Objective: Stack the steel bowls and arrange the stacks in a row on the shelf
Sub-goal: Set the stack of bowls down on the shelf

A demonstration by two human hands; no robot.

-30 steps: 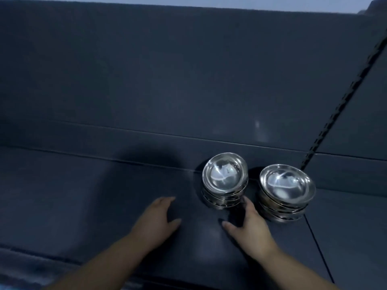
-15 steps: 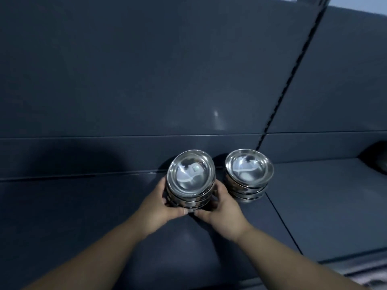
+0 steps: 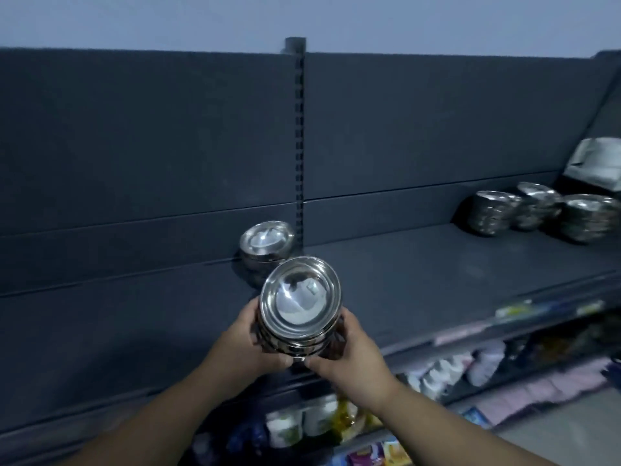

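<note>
A stack of steel bowls (image 3: 300, 306), shiny and tilted toward the viewer, is held above the dark shelf (image 3: 420, 264). A second stack (image 3: 265, 245) sits behind it, and three more stacks (image 3: 494, 213) stand far right.

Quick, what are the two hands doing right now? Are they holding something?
Left hand: fingers curled round the left side of the stack of steel bowls, holding it.
Right hand: grips the same stack from the right side.

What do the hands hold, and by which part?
The left hand and right hand grip one stack of steel bowls by its opposite sides, low down.
</note>
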